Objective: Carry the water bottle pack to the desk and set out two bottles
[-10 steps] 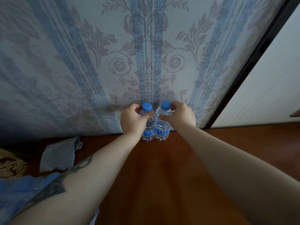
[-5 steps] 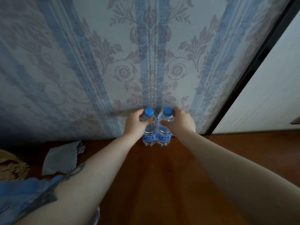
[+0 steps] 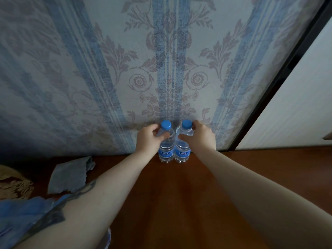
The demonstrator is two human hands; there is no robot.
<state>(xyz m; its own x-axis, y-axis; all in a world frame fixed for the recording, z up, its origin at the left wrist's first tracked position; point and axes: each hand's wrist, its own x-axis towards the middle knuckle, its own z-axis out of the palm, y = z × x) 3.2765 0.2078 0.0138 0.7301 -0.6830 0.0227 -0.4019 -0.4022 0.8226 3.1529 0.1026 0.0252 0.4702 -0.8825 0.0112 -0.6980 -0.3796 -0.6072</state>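
Two small clear water bottles with blue caps and blue labels stand upright side by side on the brown wooden desk (image 3: pixel 170 203), close to the patterned wall. My left hand (image 3: pixel 148 139) grips the shoulder of the left bottle (image 3: pixel 166 146). My right hand (image 3: pixel 201 136) grips the shoulder of the right bottle (image 3: pixel 182 148). Both bottle bases rest on the desk and the two bottles touch each other. The bottle pack is not in view.
A grey-blue cloth (image 3: pixel 69 175) lies on the desk at the left. Beside it at the far left sits a tan woven thing (image 3: pixel 14 184). Blue fabric (image 3: pixel 21 212) fills the lower left corner. A dark frame (image 3: pixel 280 81) and white panel stand at the right.
Both hands have pushed the two bottles a little farther back toward the wall, still gripping them. The camera view has tilted slightly.
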